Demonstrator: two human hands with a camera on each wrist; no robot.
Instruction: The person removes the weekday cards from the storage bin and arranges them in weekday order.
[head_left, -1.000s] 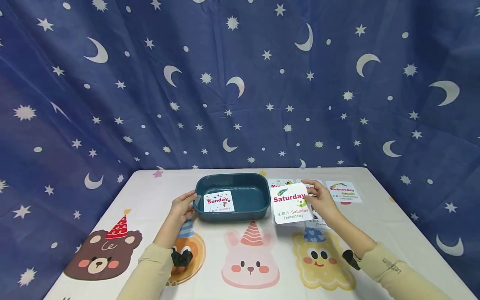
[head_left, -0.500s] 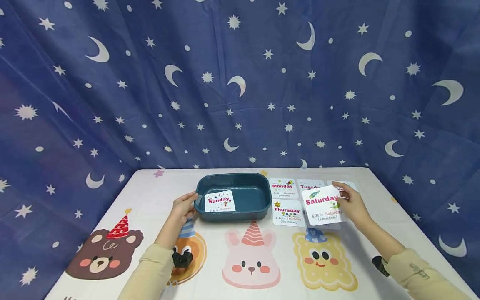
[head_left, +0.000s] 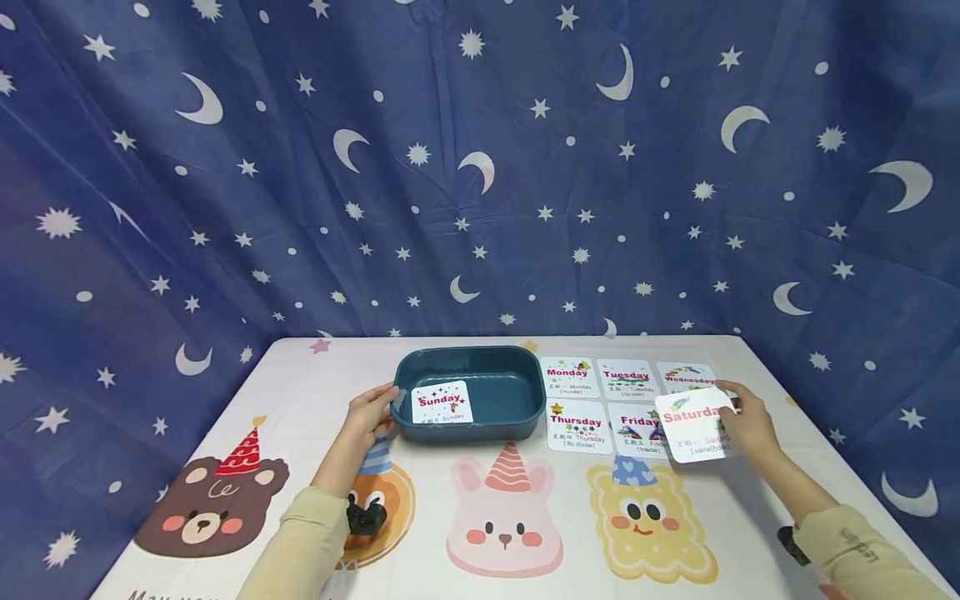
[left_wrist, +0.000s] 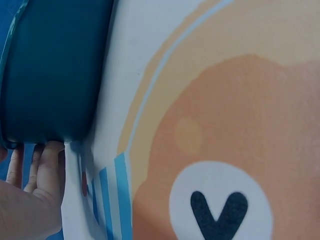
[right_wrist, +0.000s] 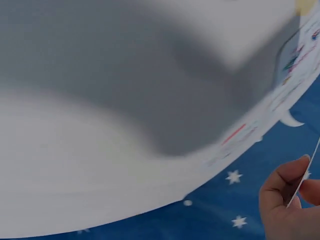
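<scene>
My right hand [head_left: 752, 423] pinches the white Saturday card [head_left: 693, 425] by its right edge. The card is raised above the table at the right, over the lower right of the laid-out cards. In the right wrist view the Saturday card [right_wrist: 304, 175] shows edge-on between thumb and fingers. My left hand [head_left: 371, 414] holds the left end of a dark teal rectangular box [head_left: 468, 432]. Fingertips meet the end wall of the box [left_wrist: 50, 75] in the left wrist view. Inside the box, a Sunday card [head_left: 442, 403] leans toward the left.
Right of the box lie a Monday card [head_left: 570, 378], Tuesday card [head_left: 627, 380], Wednesday card [head_left: 684, 375], Thursday card [head_left: 578, 427] and Friday card [head_left: 637, 432] in two rows. A cartoon-printed cloth [head_left: 420, 550] covers the table. Behind hangs a blue star-and-moon curtain [head_left: 525, 167].
My right hand has carried the Saturday card rightward, from beside the box past the Friday card, uncovering the cards beneath. My left hand stays on the box.
</scene>
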